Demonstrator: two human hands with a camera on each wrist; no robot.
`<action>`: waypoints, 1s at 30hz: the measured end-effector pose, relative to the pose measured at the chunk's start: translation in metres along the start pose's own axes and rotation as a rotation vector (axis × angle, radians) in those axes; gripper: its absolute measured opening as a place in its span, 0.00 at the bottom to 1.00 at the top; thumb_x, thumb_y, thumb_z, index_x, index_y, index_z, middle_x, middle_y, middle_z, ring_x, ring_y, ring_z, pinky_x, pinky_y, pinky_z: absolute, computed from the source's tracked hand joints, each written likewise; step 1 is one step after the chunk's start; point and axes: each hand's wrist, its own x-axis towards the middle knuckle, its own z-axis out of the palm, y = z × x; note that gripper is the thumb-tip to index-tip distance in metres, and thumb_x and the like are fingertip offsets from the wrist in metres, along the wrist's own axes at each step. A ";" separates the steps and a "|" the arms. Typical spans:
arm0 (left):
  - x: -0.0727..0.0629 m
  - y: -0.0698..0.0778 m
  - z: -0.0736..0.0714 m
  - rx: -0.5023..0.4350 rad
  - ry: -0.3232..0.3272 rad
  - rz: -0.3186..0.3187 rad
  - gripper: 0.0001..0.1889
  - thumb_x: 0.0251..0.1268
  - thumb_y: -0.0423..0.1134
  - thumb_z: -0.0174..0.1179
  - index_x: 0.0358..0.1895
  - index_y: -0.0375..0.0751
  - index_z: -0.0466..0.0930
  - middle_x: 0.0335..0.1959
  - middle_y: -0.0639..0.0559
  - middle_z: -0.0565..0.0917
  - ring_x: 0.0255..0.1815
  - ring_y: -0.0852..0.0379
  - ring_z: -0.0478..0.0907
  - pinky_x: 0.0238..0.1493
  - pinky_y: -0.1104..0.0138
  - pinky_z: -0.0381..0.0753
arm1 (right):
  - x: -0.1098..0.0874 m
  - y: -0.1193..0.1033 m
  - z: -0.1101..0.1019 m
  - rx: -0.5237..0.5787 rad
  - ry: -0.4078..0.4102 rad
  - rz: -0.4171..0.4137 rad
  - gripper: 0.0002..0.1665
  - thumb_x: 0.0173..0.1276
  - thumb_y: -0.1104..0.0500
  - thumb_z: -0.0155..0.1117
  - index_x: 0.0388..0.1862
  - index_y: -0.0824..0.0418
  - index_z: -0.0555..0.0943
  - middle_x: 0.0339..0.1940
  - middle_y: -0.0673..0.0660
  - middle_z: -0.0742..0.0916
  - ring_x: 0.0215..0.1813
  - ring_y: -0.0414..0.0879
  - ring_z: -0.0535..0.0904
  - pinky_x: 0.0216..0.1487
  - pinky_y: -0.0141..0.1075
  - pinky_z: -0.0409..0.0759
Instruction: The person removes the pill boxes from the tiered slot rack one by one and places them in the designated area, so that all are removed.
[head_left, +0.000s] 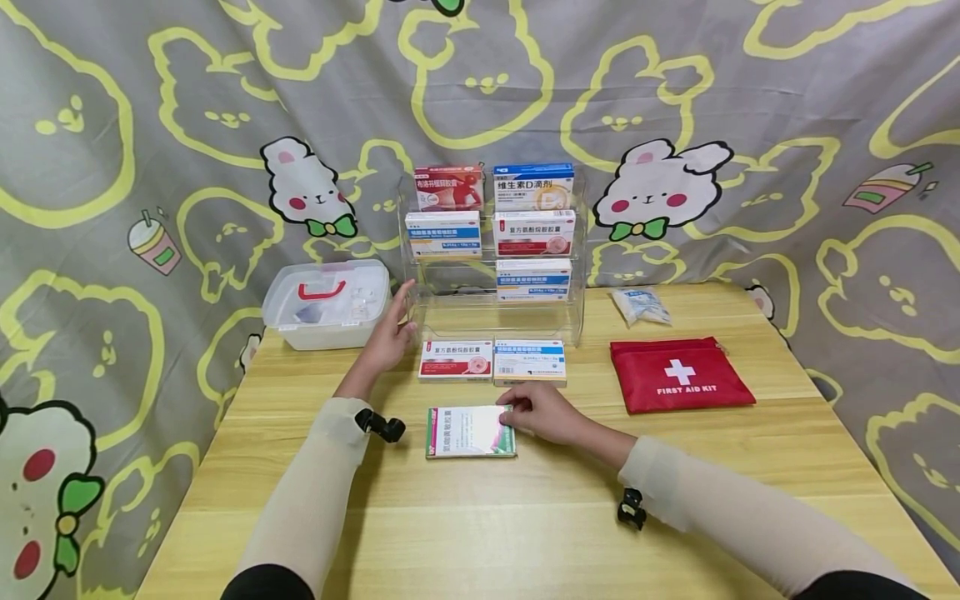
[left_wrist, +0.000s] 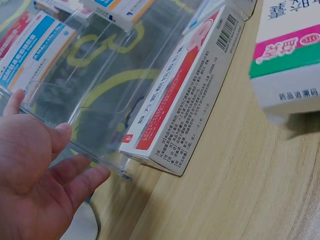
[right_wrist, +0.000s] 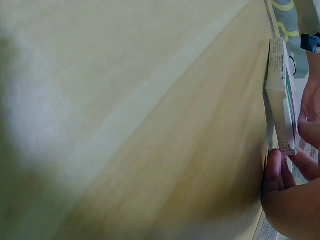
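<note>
A white medicine box (head_left: 471, 432) with green and pink edges lies flat on the table, its printed face up. At its right end my right hand (head_left: 543, 412) pinches the corner between thumb and fingers; the right wrist view shows the box (right_wrist: 281, 100) edge-on by the fingertips. My left hand (head_left: 390, 333) rests against the left side of a clear tiered rack (head_left: 495, 319). Up close, the left hand's fingers (left_wrist: 85, 177) lie loosely along the rack's side edge. Several medicine boxes stand on the tiers, among them a red-banded box (head_left: 534, 233).
In front of the rack's base stand a red-and-white box (head_left: 456, 361) and a blue-and-white box (head_left: 529, 362). Left of the rack is a lidded plastic case (head_left: 330, 333) with a red handle. To the right lie a red first aid pouch (head_left: 681, 375) and a small plastic packet (head_left: 640, 307).
</note>
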 end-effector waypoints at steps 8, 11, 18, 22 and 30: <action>0.001 0.000 -0.001 -0.006 -0.005 0.000 0.43 0.79 0.22 0.46 0.85 0.64 0.42 0.83 0.32 0.51 0.19 0.59 0.60 0.23 0.69 0.68 | -0.002 -0.001 0.003 -0.008 0.014 0.006 0.12 0.65 0.65 0.74 0.47 0.63 0.89 0.33 0.49 0.84 0.36 0.39 0.76 0.37 0.30 0.76; 0.001 -0.001 0.000 -0.011 -0.004 -0.002 0.42 0.79 0.22 0.46 0.85 0.62 0.42 0.83 0.32 0.51 0.17 0.60 0.58 0.23 0.69 0.68 | -0.002 -0.001 0.004 -0.017 0.015 0.007 0.11 0.65 0.65 0.74 0.47 0.62 0.89 0.33 0.49 0.84 0.36 0.39 0.76 0.38 0.30 0.77; 0.000 0.000 0.000 0.004 0.001 -0.007 0.42 0.80 0.23 0.47 0.85 0.63 0.42 0.83 0.33 0.51 0.18 0.59 0.58 0.23 0.69 0.68 | -0.003 -0.001 0.002 -0.026 0.022 0.003 0.12 0.67 0.62 0.74 0.49 0.62 0.89 0.36 0.49 0.86 0.38 0.40 0.78 0.40 0.31 0.78; 0.000 0.000 0.000 0.000 0.001 -0.020 0.42 0.80 0.24 0.46 0.85 0.65 0.42 0.83 0.33 0.50 0.18 0.59 0.58 0.23 0.69 0.68 | -0.006 -0.002 0.001 -0.040 0.056 -0.011 0.14 0.67 0.60 0.75 0.51 0.61 0.88 0.39 0.50 0.86 0.40 0.41 0.79 0.42 0.32 0.79; 0.000 -0.001 0.000 -0.006 0.001 -0.026 0.43 0.80 0.24 0.46 0.84 0.67 0.42 0.83 0.32 0.49 0.18 0.60 0.58 0.23 0.70 0.69 | -0.022 -0.013 0.006 -0.040 0.051 -0.070 0.18 0.66 0.59 0.77 0.54 0.58 0.88 0.50 0.50 0.86 0.45 0.48 0.80 0.47 0.36 0.81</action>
